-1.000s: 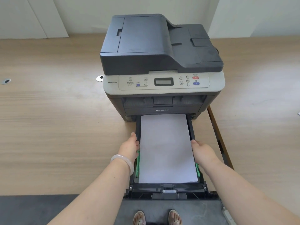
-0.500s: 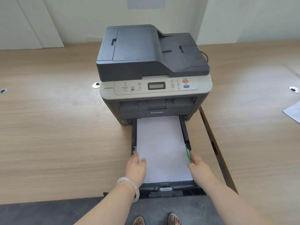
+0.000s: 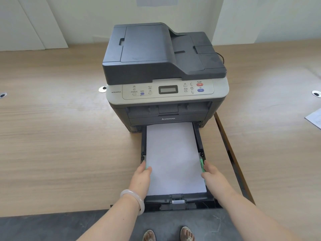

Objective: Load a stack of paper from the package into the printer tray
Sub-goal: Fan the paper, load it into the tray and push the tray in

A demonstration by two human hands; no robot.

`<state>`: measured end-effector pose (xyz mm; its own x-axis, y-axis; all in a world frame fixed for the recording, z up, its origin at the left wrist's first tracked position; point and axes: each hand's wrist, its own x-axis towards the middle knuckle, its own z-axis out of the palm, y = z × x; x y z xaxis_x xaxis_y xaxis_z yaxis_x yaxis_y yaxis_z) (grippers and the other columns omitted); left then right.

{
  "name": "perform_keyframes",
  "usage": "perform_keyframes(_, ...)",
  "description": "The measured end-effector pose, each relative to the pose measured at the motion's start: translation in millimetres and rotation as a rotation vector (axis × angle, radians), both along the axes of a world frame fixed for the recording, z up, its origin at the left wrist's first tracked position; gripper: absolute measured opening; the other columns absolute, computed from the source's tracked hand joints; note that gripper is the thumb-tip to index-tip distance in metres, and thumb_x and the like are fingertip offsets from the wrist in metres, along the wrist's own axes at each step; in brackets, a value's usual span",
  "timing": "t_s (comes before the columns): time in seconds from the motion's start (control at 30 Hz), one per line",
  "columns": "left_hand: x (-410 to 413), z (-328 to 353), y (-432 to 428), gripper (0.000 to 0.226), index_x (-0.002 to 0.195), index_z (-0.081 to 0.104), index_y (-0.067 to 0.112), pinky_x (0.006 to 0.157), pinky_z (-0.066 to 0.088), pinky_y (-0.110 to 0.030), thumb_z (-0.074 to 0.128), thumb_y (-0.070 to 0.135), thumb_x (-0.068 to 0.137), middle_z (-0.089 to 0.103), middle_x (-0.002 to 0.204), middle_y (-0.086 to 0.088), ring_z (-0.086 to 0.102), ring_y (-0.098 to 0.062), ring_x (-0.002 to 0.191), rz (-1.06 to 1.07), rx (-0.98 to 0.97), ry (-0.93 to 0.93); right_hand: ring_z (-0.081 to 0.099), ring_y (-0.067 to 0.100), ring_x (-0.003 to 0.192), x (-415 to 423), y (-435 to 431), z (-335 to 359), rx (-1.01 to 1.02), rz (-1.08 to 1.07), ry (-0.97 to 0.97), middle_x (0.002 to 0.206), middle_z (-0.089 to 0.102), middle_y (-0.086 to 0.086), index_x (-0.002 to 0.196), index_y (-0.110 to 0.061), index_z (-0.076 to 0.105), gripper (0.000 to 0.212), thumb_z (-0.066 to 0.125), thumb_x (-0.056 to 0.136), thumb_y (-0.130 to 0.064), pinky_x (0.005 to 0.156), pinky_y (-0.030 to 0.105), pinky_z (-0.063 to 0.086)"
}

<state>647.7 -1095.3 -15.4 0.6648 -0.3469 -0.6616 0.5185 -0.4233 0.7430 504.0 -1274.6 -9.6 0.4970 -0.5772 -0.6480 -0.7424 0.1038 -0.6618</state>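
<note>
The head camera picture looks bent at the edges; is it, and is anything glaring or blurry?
Head view: wide-angle bowing curves the table edges; soft glare washes the table right of the printer; paper reads bright and featureless; panel labels too small to read.

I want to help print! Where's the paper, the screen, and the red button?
paper (image 3: 173, 157): head view, middle of top sheet.
screen (image 3: 168, 89): head view, display centre.
red button (image 3: 199, 84): head view, button face.

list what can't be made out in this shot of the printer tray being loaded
Head view:
- Rear of the paper stack and tray: hidden inside the printer.
- Left green guide: mostly covered by the left hand.
- Right hand: grip on the right green guide unclear.
- Panel button labels: too small.
- Sheet at the right: cut by the frame edge.
- Paper package: not in view.
</note>
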Motion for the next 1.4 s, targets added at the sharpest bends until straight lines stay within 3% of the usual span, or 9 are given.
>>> perform_keyframes(0.17,0.5,2.6,-0.8,0.054,0.148,0.024,0.03,0.115,0.019,-0.037,0.04,0.024,0.097,0.028,0.155,0.006,0.025,-0.019,0.143,-0.028,-0.007,0.007,0.029,0.026,0.142,-1.1,0.3,-1.5,0.036,-0.039,-0.002,0.157,0.029,0.005,0.152,-0.021,0.018,0.06,0.039,0.096,-0.009,0.114,0.038,0.023)
perform_keyframes(0.4,3.6,4.7,1.8,0.051,0.147,0.027,0.028,0.115,0.017,-0.035,0.039,0.02,0.098,0.028,0.155,0.005,0.022,-0.019,0.144,-0.044,-0.036,0.048,0.049,0.033,0.124,5.2,5.1,-3.8,-0.017,-0.017,0.049,0.141,0.049,0.013,0.151,-0.023,0.023,0.059,0.035,0.096,-0.007,0.102,0.043,0.04)
perform_keyframes(0.53,6.4,7.8,7.8,0.054,0.148,0.024,0.029,0.116,0.017,-0.035,0.04,0.02,0.098,0.026,0.156,0.005,0.022,-0.017,0.144,-0.118,-0.034,0.015,0.047,0.03,0.127,2.3,1.6,2.9,-0.049,0.076,0.076,0.152,0.037,0.009,0.152,-0.023,0.016,0.06,0.037,0.098,-0.011,0.094,0.031,0.039)
perform_keyframes(0.7,9.8,16.7,22.0,0.05,0.144,0.036,0.028,0.108,0.025,-0.025,0.047,0.02,0.095,0.038,0.149,0.006,0.035,-0.01,0.134,-0.203,-0.034,-0.1,0.041,0.026,0.136,-9.3,-7.8,12.8,-0.123,0.223,0.07,0.154,0.036,0.006,0.152,-0.025,0.018,0.061,0.047,0.097,-0.027,0.107,0.036,0.036)
perform_keyframes(0.83,16.8,21.6,44.6,0.052,0.142,0.038,0.03,0.107,0.027,-0.025,0.054,0.029,0.093,0.041,0.148,0.007,0.035,-0.01,0.136,-0.414,0.074,-0.318,0.045,0.021,0.133,-39.5,-20.9,21.8,-0.301,0.458,0.098,0.152,0.037,-0.009,0.147,-0.041,0.024,0.071,0.059,0.086,-0.049,0.105,0.037,0.04)
perform_keyframes(0.97,18.7,16.0,77.4,0.085,0.148,0.022,0.036,0.117,0.015,-0.027,0.064,0.057,0.077,0.019,0.156,0.016,0.016,-0.005,0.143,-0.9,0.288,-0.581,0.029,0.005,0.139,-69.7,-32.6,19.6,-0.381,0.881,0.189,0.154,0.027,-0.022,0.141,-0.059,0.014,0.098,0.062,0.058,-0.077,0.113,0.028,0.028)
perform_keyframes(1.1,14.3,0.2,89.3,0.109,0.149,0.005,0.039,0.116,0.009,-0.023,0.066,0.068,0.064,-0.003,0.159,0.018,0.005,-0.007,0.146,-1.261,0.451,-0.731,0.027,0.001,0.138,-80.0,-32.3,2.5,-0.469,1.034,0.204,0.155,0.017,-0.027,0.142,-0.058,0.008,0.095,0.067,0.069,-0.058,0.112,0.023,0.028)
perform_keyframes(1.2,14.8,-5.6,86.3,0.093,0.15,0.005,0.035,0.114,0.007,-0.017,0.062,0.053,0.078,-0.001,0.159,0.018,0.008,-0.005,0.145,-1.252,0.47,-0.829,0.029,0.001,0.137,-75.9,-35.2,-2.0,-0.504,1.029,0.194,0.155,0.015,-0.028,0.145,-0.054,0.01,0.086,0.063,0.08,-0.037,0.109,0.02,0.032)
perform_keyframes(1.4,37.6,-8.6,69.2,0.084,0.15,0.011,0.032,0.113,0.018,-0.017,0.059,0.048,0.083,0.012,0.158,0.018,0.023,-0.005,0.142,-1.188,0.479,-0.863,0.036,0.005,0.136,-46.9,-55.8,-7.4,-0.582,1.059,0.2,0.158,0.017,-0.022,0.149,-0.043,0.018,0.075,0.06,0.087,-0.036,0.109,0.022,0.033)
